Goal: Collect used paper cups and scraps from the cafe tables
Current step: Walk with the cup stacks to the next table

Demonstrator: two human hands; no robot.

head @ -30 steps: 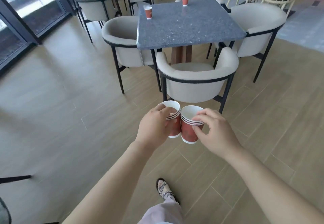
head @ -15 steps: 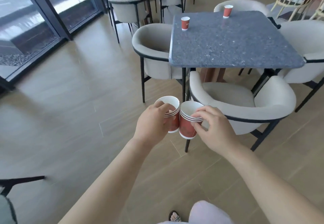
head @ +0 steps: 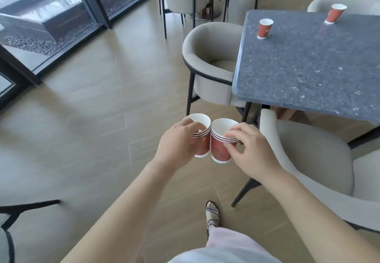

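I carry two stacks of red paper cups with white rims in front of me over the floor. My left hand (head: pixel 176 143) grips the left cup stack (head: pixel 200 124). My right hand (head: pixel 250 149) pinches the right cup stack (head: pixel 219 147) at its rim; the two stacks touch side by side. On the grey speckled table (head: pixel 308 67) to the right stand two single red cups: one near its left edge (head: pixel 265 28) and one at the far side (head: pixel 334 13).
Beige tub chairs with black legs surround the table: one on its left (head: pixel 209 63), one at its near side (head: pixel 308 164), one behind it. More chairs stand at the back. Glass doors line the left. Wood-look floor lies open to the left.
I have walked closer and leftward, so the table and its cups now sit larger and further right. Both hands still hold the cup stacks together.
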